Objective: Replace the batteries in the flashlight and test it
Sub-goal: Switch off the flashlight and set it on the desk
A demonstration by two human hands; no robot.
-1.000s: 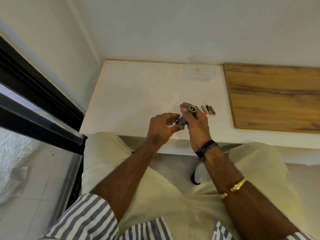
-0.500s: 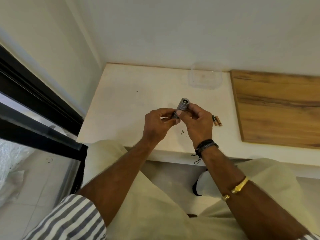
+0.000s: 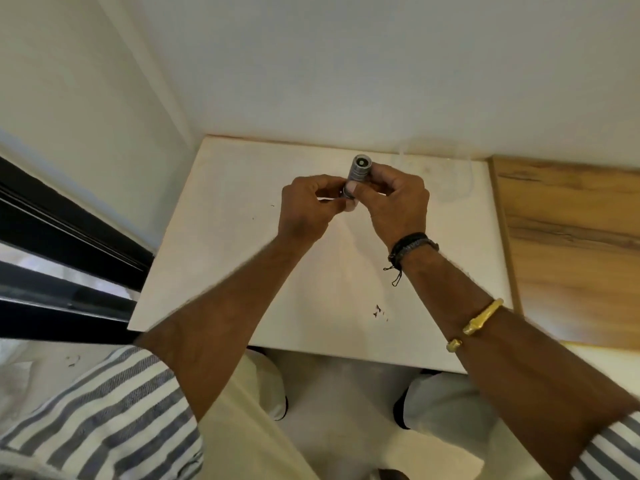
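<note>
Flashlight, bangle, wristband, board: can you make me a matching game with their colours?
Things:
1 flashlight
2 bangle
3 wristband
4 board

Colours:
A black
B gold
C brown wood
D silver-grey

Pairs: 1-D, 2-B, 3-A, 4-C
</note>
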